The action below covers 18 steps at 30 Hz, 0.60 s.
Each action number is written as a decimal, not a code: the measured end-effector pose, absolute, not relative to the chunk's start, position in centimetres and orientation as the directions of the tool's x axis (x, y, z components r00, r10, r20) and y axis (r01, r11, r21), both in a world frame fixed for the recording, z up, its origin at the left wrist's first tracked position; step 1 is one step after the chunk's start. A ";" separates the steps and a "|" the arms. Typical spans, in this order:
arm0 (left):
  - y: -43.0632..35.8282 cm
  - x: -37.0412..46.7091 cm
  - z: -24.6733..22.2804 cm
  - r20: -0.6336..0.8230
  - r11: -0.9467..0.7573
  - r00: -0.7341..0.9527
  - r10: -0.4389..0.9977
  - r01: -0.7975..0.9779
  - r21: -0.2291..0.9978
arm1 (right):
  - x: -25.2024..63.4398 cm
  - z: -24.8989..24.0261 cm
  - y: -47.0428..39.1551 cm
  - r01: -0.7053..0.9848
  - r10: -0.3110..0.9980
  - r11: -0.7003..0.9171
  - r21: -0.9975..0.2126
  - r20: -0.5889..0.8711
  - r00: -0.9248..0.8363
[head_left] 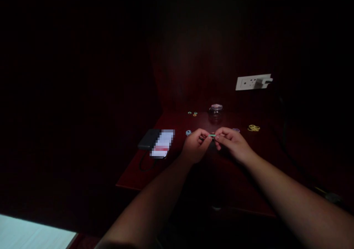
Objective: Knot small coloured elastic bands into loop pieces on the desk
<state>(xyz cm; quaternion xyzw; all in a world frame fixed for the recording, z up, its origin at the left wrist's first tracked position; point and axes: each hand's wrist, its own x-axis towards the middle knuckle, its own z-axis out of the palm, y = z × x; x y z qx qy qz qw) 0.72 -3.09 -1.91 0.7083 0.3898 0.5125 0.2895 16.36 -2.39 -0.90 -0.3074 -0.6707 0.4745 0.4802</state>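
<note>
Nearer than the lidded jar [216, 112], the left hand [197, 145] and right hand [232, 145] pinch opposite ends of a green band [212, 135], thumbs and fingertips clamped on it. Beyond them, blue bands [188, 132] lie to the jar's near left, yellow bands [253, 128] to its near right. Assessed risk: one fingertip slipping under stretch could flick the green band away; poor light would hinder recovery.

Probably a dim room at home: a glossy dark-red desk [177, 121] against a dark-red upright panel [182, 83], a white rectangular plastic wall socket [246, 83], a bright-screened rectangular phone [163, 144].
</note>
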 end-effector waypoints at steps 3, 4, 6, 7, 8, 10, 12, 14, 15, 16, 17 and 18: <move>-3.0 0.7 -1.8 0.518 -0.539 0.152 0.842 0.259 0.801 | 16.1 -1.4 -2.2 -0.138 0.879 0.306 -0.942 0.336 -0.340; -3.0 0.8 -1.8 0.525 -0.544 0.143 0.839 0.256 0.799 | 16.0 -1.6 -2.1 -0.157 0.883 0.297 -0.942 0.333 -0.330; -2.8 0.9 -1.9 0.540 -0.555 0.131 0.832 0.243 0.796 | 15.9 -1.7 -2.0 -0.181 0.891 0.285 -0.941 0.330 -0.311; -2.7 1.0 -1.9 0.548 -0.562 0.125 0.827 0.232 0.794 | 15.9 -1.6 -2.0 -0.182 0.895 0.281 -0.942 0.326 -0.305; -2.7 1.1 -2.0 0.556 -0.568 0.119 0.822 0.222 0.792 | 15.9 -1.6 -1.9 -0.178 0.898 0.281 -0.943 0.324 -0.297; -2.6 1.1 -2.1 0.570 -0.579 0.107 0.815 0.204 0.790 | 15.9 -1.4 -1.9 -0.144 0.903 0.296 -0.944 0.326 -0.279; -2.5 1.1 -2.1 0.579 -0.585 0.095 0.810 0.188 0.789 | 15.9 -1.1 -2.0 -0.102 0.900 0.334 -0.937 0.349 -0.261; -2.5 1.1 -2.1 0.581 -0.587 0.089 0.809 0.177 0.790 | 16.0 -1.0 -2.1 -0.077 0.884 0.391 -0.917 0.397 -0.244; -2.5 1.1 -2.0 0.579 -0.585 0.087 0.810 0.175 0.792 | 16.0 -0.9 -2.1 -0.068 0.874 0.420 -0.905 0.423 -0.239; -2.5 1.1 -1.9 0.575 -0.580 0.085 0.814 0.176 0.795 | 16.0 -0.9 -2.1 -0.056 0.862 0.447 -0.893 0.447 -0.238; -2.5 1.1 -1.8 0.568 -0.574 0.085 0.818 0.181 0.799 | 16.0 -0.9 -2.1 -0.039 0.852 0.471 -0.881 0.466 -0.240; -2.6 1.1 -1.7 0.562 -0.567 0.083 0.823 0.190 0.801 | 16.0 -1.0 -2.1 -0.016 0.844 0.488 -0.873 0.477 -0.245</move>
